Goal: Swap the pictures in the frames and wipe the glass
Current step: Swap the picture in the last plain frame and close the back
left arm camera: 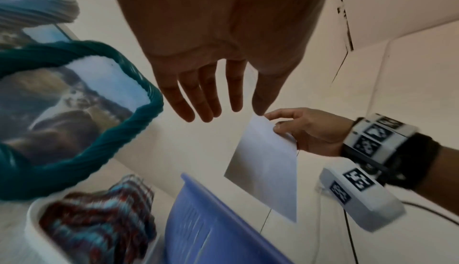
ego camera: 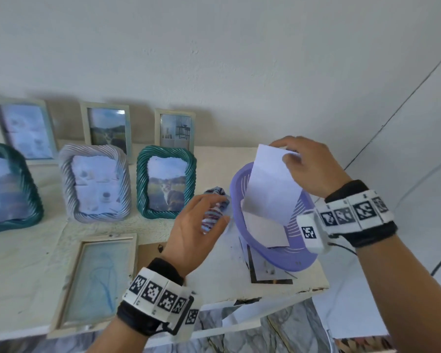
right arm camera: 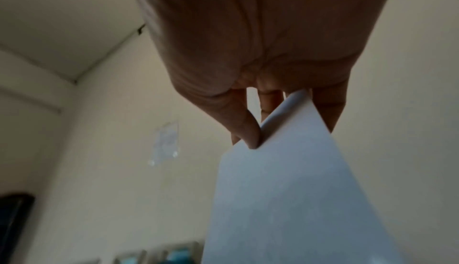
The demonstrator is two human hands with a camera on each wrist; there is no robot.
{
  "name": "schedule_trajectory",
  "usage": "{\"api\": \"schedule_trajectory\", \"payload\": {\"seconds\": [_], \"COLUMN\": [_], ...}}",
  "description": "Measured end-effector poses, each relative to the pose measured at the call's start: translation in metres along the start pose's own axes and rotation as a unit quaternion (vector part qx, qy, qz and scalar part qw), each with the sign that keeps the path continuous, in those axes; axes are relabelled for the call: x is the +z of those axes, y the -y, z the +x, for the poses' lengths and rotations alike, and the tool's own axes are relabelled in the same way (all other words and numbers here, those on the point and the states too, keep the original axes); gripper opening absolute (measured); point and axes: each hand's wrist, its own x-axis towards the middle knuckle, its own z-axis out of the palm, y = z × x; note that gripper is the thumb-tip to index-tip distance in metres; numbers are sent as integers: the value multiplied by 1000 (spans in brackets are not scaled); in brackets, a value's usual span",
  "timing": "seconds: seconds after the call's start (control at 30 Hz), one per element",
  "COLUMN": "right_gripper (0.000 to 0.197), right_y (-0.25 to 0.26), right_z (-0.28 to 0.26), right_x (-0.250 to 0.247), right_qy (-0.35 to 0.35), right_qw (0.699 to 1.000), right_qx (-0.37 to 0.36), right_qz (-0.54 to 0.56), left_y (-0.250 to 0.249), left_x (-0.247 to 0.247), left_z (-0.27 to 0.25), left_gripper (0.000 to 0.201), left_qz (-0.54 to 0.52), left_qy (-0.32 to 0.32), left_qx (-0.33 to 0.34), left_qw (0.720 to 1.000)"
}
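My right hand (ego camera: 313, 166) pinches the white rectangular paper picture (ego camera: 271, 184) by its top edge, hanging over the purple plastic basket (ego camera: 301, 261); left hand (ego camera: 196, 225) grip wide, holding nothing.

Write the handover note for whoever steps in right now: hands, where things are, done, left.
Right hand pinches a white picture sheet by its top edge, above the purple plastic basket, which holds more sheets.
Left hand is open and holds nothing, over the striped wiping cloth.
A pale wooden frame lies flat on the table, opened; six frames with pictures stand behind it.
Done: the flat frame is opened.
Left: load it, close it, wipe the glass; I cannot tell which standing frames are already swapped.
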Motion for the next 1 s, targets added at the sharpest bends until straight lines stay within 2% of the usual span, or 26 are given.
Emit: {"api": "schedule_trajectory", "payload": {"seconds": [0.1,0.2,0.27,0.37,0.47,0.5,0.6,0.63,0.7,0.8,0.87,1.0], "right_gripper": [37,35,35,39,37,35,31,31,30,29,29,25], "right_y": [41,77,95,115,137,145,163,167,174,186,190,197], "right_z": [-20,-34,-41,-56,-80,-88,-109,-113,-119,-124,-126,-127], "right_x": [17,53,78,122,169,183,217,226,240,252,258,266], "right_qy": [34,80,57,5,56,74,85,85,88,96,99,109], "right_qw": [992,972,960,931,864,854,872,880,886,896,912,943], "right_qx": [-20,-37,-24,76,186,199,192,189,201,211,204,192], "right_qz": [116,220,272,357,464,474,443,427,409,379,340,248], "left_y": [0,7,19,42,61,66,80,85,98,118,128,137], "left_x": [-29,-60,-79,-105,-128,-135,-151,-155,-165,-180,-187,-190], "left_z": [-5,-19,-33,-56,-78,-86,-106,-113,-126,-143,-150,-158], "left_gripper": [43,31,20,12,15,16,14,13,14,24,27,27], "left_qz": [-34,-88,-124,-185,-191,-189,-169,-136,-6,132,155,119], "left_qy": [-4,17,16,-35,-72,-76,-75,-72,-74,-78,-68,-60], "left_qx": [-36,-97,-130,-203,-264,-278,-308,-308,-277,-231,-228,-217], "left_qw": [999,991,984,961,943,939,933,939,958,961,959,967]}}
